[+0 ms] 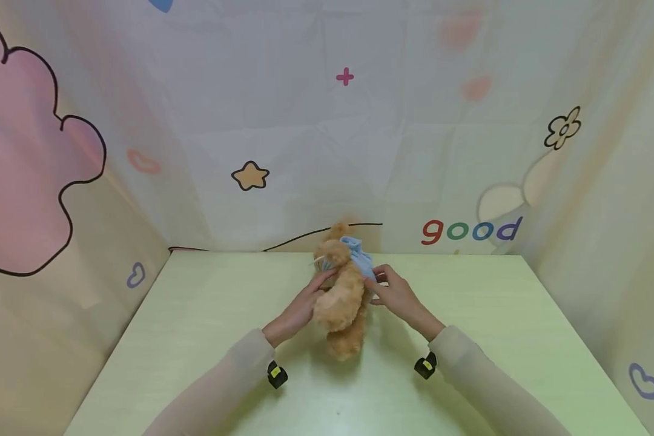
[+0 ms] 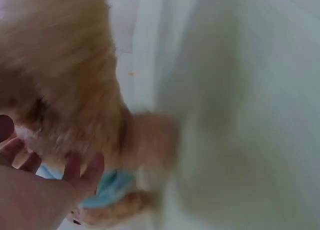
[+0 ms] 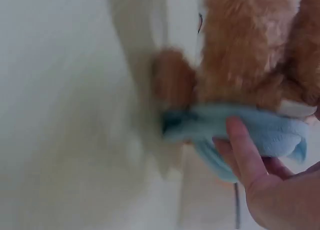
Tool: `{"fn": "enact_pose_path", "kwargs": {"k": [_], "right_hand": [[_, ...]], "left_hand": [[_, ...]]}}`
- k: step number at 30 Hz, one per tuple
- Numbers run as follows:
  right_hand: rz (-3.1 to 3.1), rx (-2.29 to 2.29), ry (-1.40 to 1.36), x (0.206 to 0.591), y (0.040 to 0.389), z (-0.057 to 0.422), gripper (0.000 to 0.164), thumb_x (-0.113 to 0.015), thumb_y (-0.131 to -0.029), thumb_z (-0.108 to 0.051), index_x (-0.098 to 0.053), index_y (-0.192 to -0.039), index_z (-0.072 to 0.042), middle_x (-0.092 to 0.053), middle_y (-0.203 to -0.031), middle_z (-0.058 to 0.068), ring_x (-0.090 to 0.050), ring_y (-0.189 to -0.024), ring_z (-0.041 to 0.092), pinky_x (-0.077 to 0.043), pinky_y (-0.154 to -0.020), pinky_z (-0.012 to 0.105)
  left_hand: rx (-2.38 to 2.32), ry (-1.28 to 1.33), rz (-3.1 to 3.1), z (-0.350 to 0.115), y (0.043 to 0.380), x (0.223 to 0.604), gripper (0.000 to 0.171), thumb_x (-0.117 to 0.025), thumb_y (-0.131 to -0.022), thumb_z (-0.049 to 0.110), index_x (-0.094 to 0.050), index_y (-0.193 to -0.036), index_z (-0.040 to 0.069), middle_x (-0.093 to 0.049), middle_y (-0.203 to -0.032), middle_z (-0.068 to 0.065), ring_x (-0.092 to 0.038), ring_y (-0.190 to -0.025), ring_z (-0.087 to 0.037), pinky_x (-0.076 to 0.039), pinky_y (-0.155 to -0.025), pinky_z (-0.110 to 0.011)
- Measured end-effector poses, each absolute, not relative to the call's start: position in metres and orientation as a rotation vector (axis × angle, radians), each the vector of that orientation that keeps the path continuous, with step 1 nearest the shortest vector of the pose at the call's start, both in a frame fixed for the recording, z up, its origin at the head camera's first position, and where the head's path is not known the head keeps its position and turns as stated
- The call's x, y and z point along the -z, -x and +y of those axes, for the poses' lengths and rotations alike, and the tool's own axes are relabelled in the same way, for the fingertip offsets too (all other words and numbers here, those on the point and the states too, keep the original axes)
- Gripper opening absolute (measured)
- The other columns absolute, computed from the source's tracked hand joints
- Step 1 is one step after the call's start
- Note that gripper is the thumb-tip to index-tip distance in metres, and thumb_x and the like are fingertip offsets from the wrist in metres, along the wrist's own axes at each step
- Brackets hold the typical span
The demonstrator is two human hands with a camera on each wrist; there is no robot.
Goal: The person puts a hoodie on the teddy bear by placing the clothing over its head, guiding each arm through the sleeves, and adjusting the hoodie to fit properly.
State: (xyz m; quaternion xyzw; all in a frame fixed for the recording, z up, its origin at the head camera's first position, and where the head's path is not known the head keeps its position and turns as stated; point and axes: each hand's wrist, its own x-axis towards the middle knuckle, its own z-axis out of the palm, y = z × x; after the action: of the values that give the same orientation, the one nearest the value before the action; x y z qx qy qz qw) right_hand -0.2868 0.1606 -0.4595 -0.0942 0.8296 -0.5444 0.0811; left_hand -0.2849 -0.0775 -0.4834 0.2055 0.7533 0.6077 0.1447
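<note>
A light-brown plush toy (image 1: 340, 300) with a light-blue cloth garment (image 1: 361, 257) is held between my two hands over the table, its furry legs toward me. On its left side my left hand (image 1: 300, 307) grips the body; the left wrist view shows the fingers (image 2: 92, 172) bent against the blurred fur. My right hand (image 1: 403, 297) holds it from the right, at the garment. The right wrist view has the fingers (image 3: 242, 142) on the blue cloth (image 3: 265, 130), just below the furry legs (image 3: 245, 45). A small white tag (image 3: 295, 108) shows beside the cloth.
The pale green tabletop (image 1: 207, 315) spreads out on both sides of the toy. A printed fabric backdrop (image 1: 305, 121) rises along its back edge, and fabric walls flank it left and right. Each wrist carries a small black device (image 1: 277, 374).
</note>
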Motion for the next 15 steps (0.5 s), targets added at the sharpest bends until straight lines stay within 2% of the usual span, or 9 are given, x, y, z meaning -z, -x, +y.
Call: {"fn": "enact_pose_path", "kwargs": {"k": [4,7,11,13,15], "right_hand": [[2.125,1.749,0.144,0.468,0.289,0.161,0.072,-0.045,-0.097,-0.061,-0.054,-0.127,0.004,-0.063,-0.123,0.023,-0.066,-0.107,0.034,-0.056,-0.088,0.047],[2.169,1.606,0.075,0.475,0.292,0.162,0.081,-0.046,-0.092,-0.068,-0.055,-0.132,0.003,-0.065,-0.122,0.021,-0.068,-0.102,0.032,-0.058,-0.083,0.046],[2.46,1.42,0.081,0.478,0.293,0.166,0.071,-0.063,-0.092,-0.049,-0.042,-0.14,-0.001,-0.057,-0.128,0.02,-0.065,-0.1,0.027,-0.058,-0.076,0.042],[2.689,1.344,0.18,0.478,0.293,0.169,0.071,-0.072,-0.088,-0.037,-0.039,-0.141,-0.003,-0.052,-0.131,0.02,-0.061,-0.106,0.029,-0.055,-0.081,0.043],[2.919,1.234,0.364,0.476,0.293,0.17,0.071,-0.078,-0.083,-0.027,-0.041,-0.139,-0.004,-0.048,-0.133,0.019,-0.056,-0.113,0.033,-0.051,-0.088,0.048]], "left_hand": [[-1.694,-0.69,2.303,-0.077,0.286,0.467,0.041,-0.04,-0.106,0.028,-0.045,-0.146,0.031,-0.042,-0.152,-0.001,-0.04,-0.139,-0.025,-0.037,-0.111,-0.051],[-1.567,-0.708,2.364,-0.08,0.287,0.467,0.038,-0.042,-0.105,0.021,-0.052,-0.141,0.025,-0.051,-0.145,-0.005,-0.048,-0.134,-0.028,-0.042,-0.107,-0.05],[-1.471,-0.735,2.437,-0.085,0.288,0.477,0.036,-0.046,-0.102,0.01,-0.054,-0.137,0.014,-0.056,-0.139,-0.009,-0.052,-0.13,-0.028,-0.045,-0.104,-0.048],[-1.455,-0.71,2.548,-0.086,0.29,0.482,0.034,-0.051,-0.098,0.007,-0.056,-0.132,0.01,-0.058,-0.133,-0.011,-0.055,-0.122,-0.029,-0.047,-0.1,-0.047],[-1.404,-0.693,2.685,-0.087,0.294,0.488,0.033,-0.059,-0.095,0.008,-0.058,-0.127,0.008,-0.058,-0.125,-0.012,-0.056,-0.115,-0.029,-0.047,-0.096,-0.047]]}}
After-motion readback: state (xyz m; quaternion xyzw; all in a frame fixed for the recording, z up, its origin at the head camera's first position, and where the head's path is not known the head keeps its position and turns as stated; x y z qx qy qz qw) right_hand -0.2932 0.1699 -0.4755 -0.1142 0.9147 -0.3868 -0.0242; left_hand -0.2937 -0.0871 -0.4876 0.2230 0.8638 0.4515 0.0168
